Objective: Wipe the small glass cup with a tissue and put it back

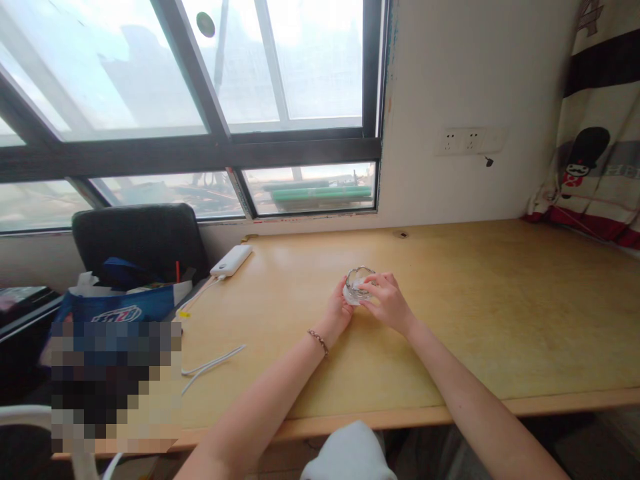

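A small clear glass bowl [358,271] is held just above the table, near its middle. My left hand [340,311] is wrapped round the bowl's left side and underside, with a dark beaded bracelet on the wrist. From the right, my right hand [389,301] grips the bowl: its forefinger reaches over the rim to the inside while the thumb stays low on the outside. Something white shows in or behind the glass by the right fingertips; whether it is tissue or a reflection I cannot tell.
On the wooden table [500,313], a white power bank [233,261] with a cable lies at the left edge. Another white cable [215,361] lies nearer me. Left of the table stand a black chair [140,230] and a blue bag [150,307]. A window and wall sockets are behind.
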Available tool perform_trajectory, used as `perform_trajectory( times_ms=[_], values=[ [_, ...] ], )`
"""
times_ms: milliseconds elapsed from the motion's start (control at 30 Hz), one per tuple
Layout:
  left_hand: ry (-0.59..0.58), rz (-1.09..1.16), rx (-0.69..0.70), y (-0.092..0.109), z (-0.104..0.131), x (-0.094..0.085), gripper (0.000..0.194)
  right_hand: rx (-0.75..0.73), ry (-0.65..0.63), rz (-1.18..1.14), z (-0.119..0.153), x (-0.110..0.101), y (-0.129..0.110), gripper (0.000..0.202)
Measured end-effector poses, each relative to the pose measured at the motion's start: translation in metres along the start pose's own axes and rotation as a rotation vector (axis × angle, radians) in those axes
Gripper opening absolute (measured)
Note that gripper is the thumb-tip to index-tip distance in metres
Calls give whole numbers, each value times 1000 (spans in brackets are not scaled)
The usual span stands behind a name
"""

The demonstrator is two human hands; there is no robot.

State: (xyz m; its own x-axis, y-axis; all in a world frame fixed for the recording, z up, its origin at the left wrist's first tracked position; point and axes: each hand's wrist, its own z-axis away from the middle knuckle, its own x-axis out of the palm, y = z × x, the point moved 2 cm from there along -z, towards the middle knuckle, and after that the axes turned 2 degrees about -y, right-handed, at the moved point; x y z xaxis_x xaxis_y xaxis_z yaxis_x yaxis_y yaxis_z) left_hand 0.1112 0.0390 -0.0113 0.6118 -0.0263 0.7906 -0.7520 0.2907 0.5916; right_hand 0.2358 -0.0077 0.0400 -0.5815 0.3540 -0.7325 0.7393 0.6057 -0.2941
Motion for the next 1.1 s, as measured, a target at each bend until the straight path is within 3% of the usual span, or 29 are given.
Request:
perform_trajectory(
  times_ms=[167,433,667,833,1100],
  values=[
    [-56,-46,-20,-4,2,-1,29,44,-49,53,3,10,5,22],
    [-126,-102,-84,-22,14,12,26,150,7,188,4,8,9,17],
    [-148,-175,-68,-23,16,12,18,236,62,299,3,1,34,11],
    [-118,-230,-109,-19,22,12,15,356,30,404,2,-11,84,12],
    [-78,-92,-163,-16,20,10,27,538,-123,625,1,-61,211,19]
  ],
)
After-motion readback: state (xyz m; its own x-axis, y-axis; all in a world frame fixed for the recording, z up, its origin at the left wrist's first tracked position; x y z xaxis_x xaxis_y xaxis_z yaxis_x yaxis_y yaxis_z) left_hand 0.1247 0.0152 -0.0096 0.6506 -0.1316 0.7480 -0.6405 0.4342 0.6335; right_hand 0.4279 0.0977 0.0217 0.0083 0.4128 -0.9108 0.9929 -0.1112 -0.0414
